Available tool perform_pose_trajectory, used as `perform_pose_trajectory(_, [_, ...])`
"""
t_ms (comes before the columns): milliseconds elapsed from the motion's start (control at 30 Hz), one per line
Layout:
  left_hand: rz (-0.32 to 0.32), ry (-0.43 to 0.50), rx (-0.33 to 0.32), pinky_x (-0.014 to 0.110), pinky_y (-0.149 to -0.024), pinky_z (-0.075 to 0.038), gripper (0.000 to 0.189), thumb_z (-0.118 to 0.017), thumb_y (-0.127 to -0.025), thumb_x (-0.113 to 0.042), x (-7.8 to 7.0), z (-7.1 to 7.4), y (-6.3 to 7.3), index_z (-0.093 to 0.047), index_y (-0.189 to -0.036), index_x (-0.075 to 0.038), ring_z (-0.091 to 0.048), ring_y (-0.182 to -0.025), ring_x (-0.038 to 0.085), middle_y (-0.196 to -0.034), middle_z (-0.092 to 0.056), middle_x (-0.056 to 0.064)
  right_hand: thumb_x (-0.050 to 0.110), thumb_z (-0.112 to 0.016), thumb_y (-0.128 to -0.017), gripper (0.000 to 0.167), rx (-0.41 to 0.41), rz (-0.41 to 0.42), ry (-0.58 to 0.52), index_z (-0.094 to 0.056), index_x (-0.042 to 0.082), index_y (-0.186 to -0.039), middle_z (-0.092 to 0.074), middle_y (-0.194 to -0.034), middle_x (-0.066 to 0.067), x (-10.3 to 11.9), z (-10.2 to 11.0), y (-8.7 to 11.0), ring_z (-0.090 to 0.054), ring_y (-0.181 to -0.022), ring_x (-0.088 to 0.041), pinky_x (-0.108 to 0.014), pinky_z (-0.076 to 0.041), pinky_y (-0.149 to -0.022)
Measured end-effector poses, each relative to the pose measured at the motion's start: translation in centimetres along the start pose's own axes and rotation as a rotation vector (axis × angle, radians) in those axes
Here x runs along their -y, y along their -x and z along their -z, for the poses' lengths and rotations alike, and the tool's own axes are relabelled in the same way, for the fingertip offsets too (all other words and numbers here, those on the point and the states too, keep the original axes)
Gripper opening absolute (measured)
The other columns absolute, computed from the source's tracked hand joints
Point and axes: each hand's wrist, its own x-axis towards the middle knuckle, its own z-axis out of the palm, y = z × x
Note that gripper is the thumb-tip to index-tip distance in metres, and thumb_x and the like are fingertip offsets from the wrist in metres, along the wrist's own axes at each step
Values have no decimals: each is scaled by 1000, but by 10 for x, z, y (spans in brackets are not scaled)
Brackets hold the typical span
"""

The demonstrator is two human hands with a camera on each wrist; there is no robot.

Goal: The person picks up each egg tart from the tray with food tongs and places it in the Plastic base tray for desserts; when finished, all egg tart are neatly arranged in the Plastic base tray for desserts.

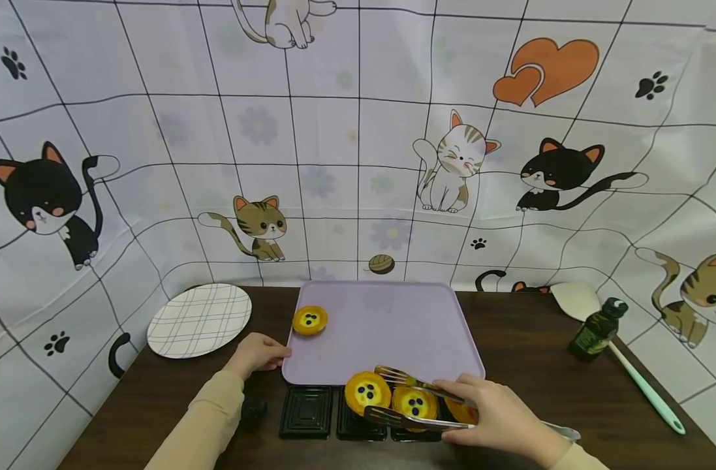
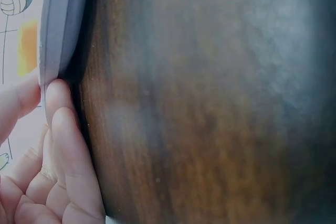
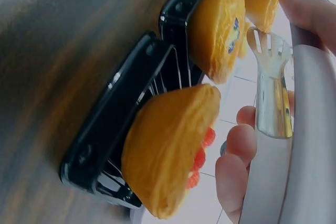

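Note:
My left hand [image 1: 260, 353] pinches the left rim of a lilac tray [image 1: 387, 333]; in the left wrist view the thumb lies above the rim and fingers [image 2: 68, 140] below. My right hand [image 1: 493, 408] grips metal tongs [image 1: 419, 423]. Between the spread tong tips is a yellow tart [image 1: 366, 386] with blue berries, over a black mould; whether the tips press it I cannot tell. Beside it, a second blue-berry tart [image 1: 415, 405] lies under the tongs. A red-berry tart [image 3: 168, 145] sits in a black mould [image 3: 118, 114] near my right hand. One tart [image 1: 309, 320] rests on the tray's left side.
An empty black mould [image 1: 306, 412] stands before the tray. At the left is a checked white plate [image 1: 200, 320]. A dark bottle [image 1: 597, 329] and a green-handled spatula [image 1: 645, 388] are at the right. A cat-print cloth [image 1: 334, 143] hangs behind the brown table [image 1: 522, 346].

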Motion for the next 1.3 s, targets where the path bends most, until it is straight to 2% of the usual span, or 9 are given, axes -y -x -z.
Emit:
perform_pose_trajectory(300, [0, -7, 4, 23, -60, -56, 24, -73, -82, -16, 1, -1, -1, -70, -92, 6, -60, -60, 10, -68, -65, 4, 60, -72, -72, 64, 31, -1, -5, -60, 29, -127, -59, -96, 11, 3, -5, 0, -48, -72, 2, -19, -46, -59])
perform_pose_trajectory(533, [-2, -14, 0, 23, -60, -56, 25, -73, -83, -16, 1, -1, 0, -70, -92, 7, -60, -60, 10, -69, -65, 4, 59, -73, -72, 66, 37, 9, 26, -61, 24, -127, -60, -97, 11, 6, -7, -3, -48, -71, 2, -20, -46, -58])
perform_pose_trajectory(933, [4, -26, -4, 22, -60, -56, 26, -73, -83, -18, -1, 0, 2, -70, -93, 6, -60, -60, 10, -70, -65, 4, 65, -68, -73, 69, 31, 17, 58, -59, 24, -128, -59, -98, 12, 6, -10, -4, -49, -72, 3, -21, -47, -58])
perform_pose_trajectory(1100, [8, -30, -3, 22, -61, -56, 26, -72, -83, -18, -1, 0, 2, -70, -93, 6, -59, -61, 10, -70, -65, 5, 61, -72, -71, 68, 39, 16, 80, -60, 23, -127, -59, -97, 10, 9, -8, -5, -45, -67, 3, -18, -42, -54])
perform_pose_trajectory(1300, [-7, -2, -5, 23, -60, -56, 25, -73, -82, -17, 0, -1, 0, -70, -92, 6, -60, -60, 10, -69, -65, 5, 57, -75, -70, 67, 17, 64, 132, -61, 23, -126, -57, -92, 8, 14, -7, -8, -35, -57, 3, -16, -31, -45])
